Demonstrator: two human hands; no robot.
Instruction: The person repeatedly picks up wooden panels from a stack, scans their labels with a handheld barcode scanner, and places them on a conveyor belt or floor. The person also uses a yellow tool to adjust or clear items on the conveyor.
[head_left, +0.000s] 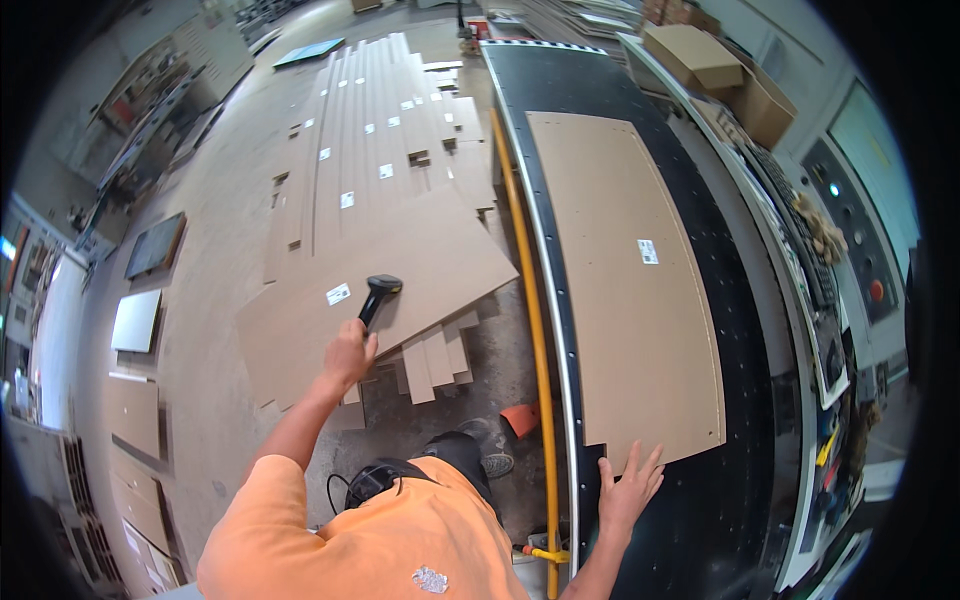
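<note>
My left hand (pixel 350 352) is closed round the handle of a black handheld barcode scanner (pixel 379 290), held over a large brown board (pixel 430 245) on top of the stack to my left. A white label (pixel 338 294) is stuck on that board, just left of the scanner's head. My right hand (pixel 631 487) rests with fingers spread at the near end of a long brown panel (pixel 620 330), its fingertips over the edge by the notched corner. The panel lies on a black conveyor-like bed (pixel 690 540) and carries its own white label (pixel 648 252).
A yellow rail (pixel 533 300) runs along the bed's left side. Beyond the top board lie long labelled strips (pixel 340 140). On the right are a keyboard (pixel 780 205), a control panel with a red button (pixel 877 290) and cardboard boxes (pixel 695 55). An orange object (pixel 519 420) is near my foot.
</note>
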